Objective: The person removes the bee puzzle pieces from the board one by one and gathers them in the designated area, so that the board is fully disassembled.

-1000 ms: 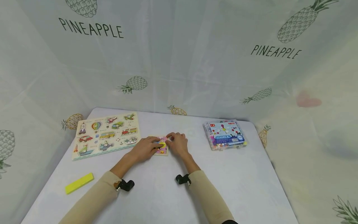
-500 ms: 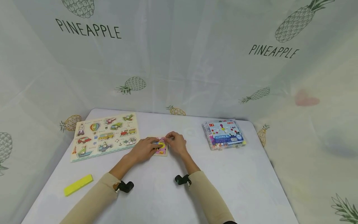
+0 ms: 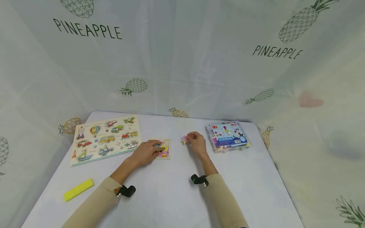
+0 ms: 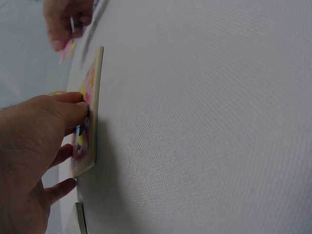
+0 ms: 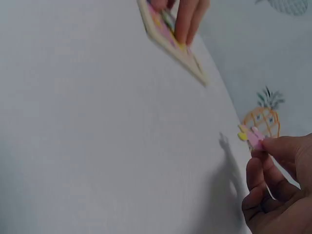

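In the head view, a small square jigsaw puzzle (image 3: 169, 148) in a pale wooden frame lies flat on the white table. My left hand (image 3: 146, 152) rests its fingers on the puzzle's face and covers its left part. Pink and yellow pieces (image 3: 164, 155) show beside those fingers, and a pale gap shows at the upper right. To the right of the puzzle my right hand (image 3: 197, 144) pinches a small pink and yellow puzzle piece (image 5: 254, 139) between thumb and fingertips. The right wrist view has this piece raised off the table, its shadow below.
A larger wooden vehicle puzzle board (image 3: 105, 139) lies at the back left. Toward the front left is a yellow bar (image 3: 78, 190). A clear plastic case (image 3: 228, 136) with a blue label and colourful contents stands at the back right. A pineapple-print curtain (image 3: 182, 63) surrounds the table.
My right hand has lifted a piece from the puzzle's upper right and moved right with it, uncovering the pale gap. The left hand has stayed on the puzzle.
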Tool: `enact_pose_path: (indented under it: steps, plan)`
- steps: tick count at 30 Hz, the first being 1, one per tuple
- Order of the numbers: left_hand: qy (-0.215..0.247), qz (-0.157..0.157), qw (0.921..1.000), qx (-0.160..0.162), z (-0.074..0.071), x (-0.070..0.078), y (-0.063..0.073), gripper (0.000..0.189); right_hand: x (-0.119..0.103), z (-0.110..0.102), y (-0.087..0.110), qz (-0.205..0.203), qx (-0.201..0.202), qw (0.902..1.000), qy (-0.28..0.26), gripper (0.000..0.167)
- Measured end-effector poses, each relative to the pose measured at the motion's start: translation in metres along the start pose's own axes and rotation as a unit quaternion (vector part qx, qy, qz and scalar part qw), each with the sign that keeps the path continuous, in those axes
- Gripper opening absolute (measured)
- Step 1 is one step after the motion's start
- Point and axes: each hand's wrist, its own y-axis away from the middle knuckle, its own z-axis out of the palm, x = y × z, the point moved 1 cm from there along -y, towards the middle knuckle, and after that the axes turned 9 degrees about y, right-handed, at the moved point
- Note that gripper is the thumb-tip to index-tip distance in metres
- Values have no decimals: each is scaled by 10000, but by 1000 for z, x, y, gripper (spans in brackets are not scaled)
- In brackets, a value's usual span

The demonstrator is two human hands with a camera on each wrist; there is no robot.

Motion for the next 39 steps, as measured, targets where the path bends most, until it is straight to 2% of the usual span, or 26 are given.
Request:
enact_pose_path:
  steps: [6,12,21,39]
  plan:
    - [26,-20,10000,-16,0,-1,0,29,22,-22,-3,125,120,9998,139,13]
    - [80,-47,10000,28,0,0,0,28,31,-32,-2,101,91,9972,730,17]
    - [77,-56,10000,15,-1,2,0,29,34,-38,2,-149,125,9914,1297,9]
    - [12,-112,9999,-47,-1,4,2,30,36,-40,2,-626,-218,9825,1739,16]
